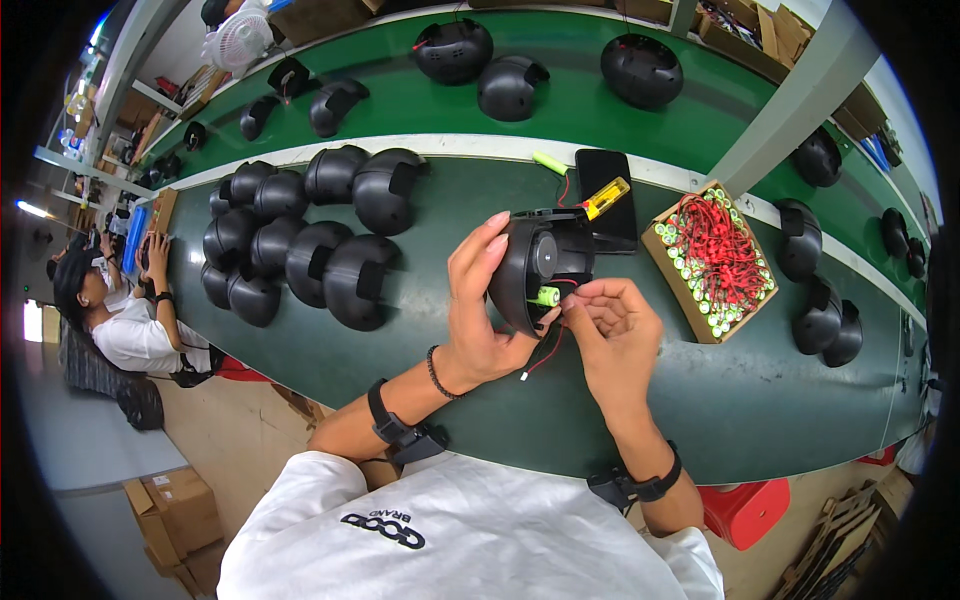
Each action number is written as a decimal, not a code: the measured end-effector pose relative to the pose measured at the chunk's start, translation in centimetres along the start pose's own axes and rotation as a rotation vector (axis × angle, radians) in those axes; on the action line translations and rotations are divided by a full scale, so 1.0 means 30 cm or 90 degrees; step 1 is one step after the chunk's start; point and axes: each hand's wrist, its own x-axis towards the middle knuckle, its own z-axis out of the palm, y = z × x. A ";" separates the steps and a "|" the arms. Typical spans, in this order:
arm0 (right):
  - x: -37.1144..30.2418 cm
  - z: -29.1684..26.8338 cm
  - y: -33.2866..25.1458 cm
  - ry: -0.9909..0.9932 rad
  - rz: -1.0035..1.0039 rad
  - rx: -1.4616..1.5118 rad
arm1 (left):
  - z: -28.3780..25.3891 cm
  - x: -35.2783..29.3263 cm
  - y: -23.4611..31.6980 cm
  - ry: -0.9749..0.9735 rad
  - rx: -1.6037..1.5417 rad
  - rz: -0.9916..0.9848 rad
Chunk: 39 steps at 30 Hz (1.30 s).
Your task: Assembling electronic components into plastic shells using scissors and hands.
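Note:
My left hand (478,305) is wrapped round a rounded black plastic shell (512,275), held above the green bench with its hollow side turned to the right. Inside the shell sit a grey round part (545,254) and a light green battery cell (546,297). Thin red wire (546,360) runs from the cell's area and hangs below the shell, ending in a small white plug (524,376). At the shell's opening, my right hand (615,335) has thumb and forefinger pinched together on the wire; the fingertips partly hide it.
Several black shells (358,282) stand grouped at left. An open carton (657,268) of green cells with red wires is at right. Beyond my hands lie a flat black object (618,225), a yellow piece (606,198) and a loose cell (549,162). A green conveyor (390,60) carries shells; a person (130,320) works at far left.

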 end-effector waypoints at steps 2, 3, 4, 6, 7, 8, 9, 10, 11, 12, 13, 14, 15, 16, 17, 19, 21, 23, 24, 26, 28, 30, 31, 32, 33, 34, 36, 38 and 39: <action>-0.002 0.011 -0.003 -0.004 0.022 0.034 | 0.010 0.003 0.011 0.032 0.002 0.023; -0.011 0.020 0.001 -0.004 0.018 0.036 | 0.011 0.002 0.018 0.050 -0.015 -0.003; -0.015 0.032 0.007 -0.007 0.011 0.039 | 0.014 0.003 0.016 0.071 -0.030 -0.027; -0.049 0.051 0.016 -0.016 -0.016 -0.027 | 0.044 0.012 0.029 0.111 -0.087 -0.062; -0.059 0.065 0.015 -0.021 -0.039 -0.093 | 0.050 0.020 0.048 0.149 -0.187 -0.221; -0.062 0.073 0.008 -0.035 -0.052 -0.088 | 0.052 0.024 0.065 0.190 -0.288 -0.379; -0.060 0.082 0.000 -0.029 -0.085 -0.143 | 0.058 -0.006 0.036 0.215 -0.391 -0.496; -0.065 0.078 -0.005 -0.019 -0.116 -0.201 | 0.059 -0.007 0.029 0.240 -0.532 -0.596; -0.069 0.082 0.015 -0.020 -0.134 -0.212 | 0.058 -0.009 0.028 0.249 -0.581 -0.644; -0.071 0.090 0.023 -0.030 -0.146 -0.213 | 0.057 -0.010 0.026 0.257 -0.633 -0.691; -0.078 0.099 0.027 -0.051 -0.166 -0.245 | 0.051 -0.003 0.032 0.265 -0.635 -0.682; -0.087 0.109 0.032 -0.071 -0.187 -0.278 | 0.042 0.004 0.036 0.256 -0.687 -0.769; -0.099 0.119 0.041 -0.082 -0.233 -0.298 | 0.037 0.009 0.040 0.243 -0.739 -0.856; -0.100 0.125 0.045 -0.090 -0.242 -0.299 | 0.030 0.012 0.044 0.253 -0.741 -0.846; -0.099 0.129 0.047 -0.099 -0.269 -0.338 | 0.026 0.014 0.049 0.247 -0.736 -0.833; -0.106 0.134 0.046 -0.140 -0.302 -0.422 | 0.038 -0.027 0.029 0.241 -0.724 -0.774; -0.106 0.141 0.045 -0.160 -0.329 -0.436 | 0.040 -0.031 0.034 0.231 -0.705 -0.774; -0.110 0.142 0.035 -0.185 -0.339 -0.452 | 0.036 -0.032 0.022 0.245 -0.710 -0.776; -0.113 0.150 0.022 -0.194 -0.348 -0.455 | 0.029 -0.045 -0.001 0.228 -0.705 -0.784; -0.114 0.165 -0.019 -0.250 -0.315 -0.418 | 0.009 -0.023 -0.025 0.214 -0.709 -0.786; -0.067 0.129 -0.086 -0.284 -0.297 -0.393 | -0.016 0.016 -0.052 0.330 -0.795 -0.784; 0.034 0.078 -0.173 -0.255 -0.252 -0.396 | -0.071 0.043 -0.091 0.344 -0.749 -0.781; 0.105 0.086 -0.227 -0.228 -0.245 -0.424 | -0.106 0.049 -0.106 0.340 -0.757 -0.763; 0.197 0.116 -0.279 -0.200 -0.240 -0.451 | -0.139 0.054 -0.120 0.336 -0.764 -0.744; 0.302 0.146 -0.292 -0.201 -0.345 -0.506 | -0.161 0.049 -0.137 0.328 -0.765 -0.741; 0.418 0.180 -0.282 -0.197 -0.450 -0.558 | -0.164 0.051 -0.147 0.330 -0.768 -0.735; 0.650 0.237 -0.207 -0.206 -0.468 -0.636 | -0.176 0.062 -0.155 0.313 -0.769 -0.740; 0.840 0.277 -0.096 -0.179 -0.450 -0.721 | -0.147 0.048 -0.179 0.304 -0.760 -0.744; 0.921 0.258 -0.060 -0.141 -0.414 -0.812 | -0.135 0.055 -0.180 0.248 -0.770 -0.740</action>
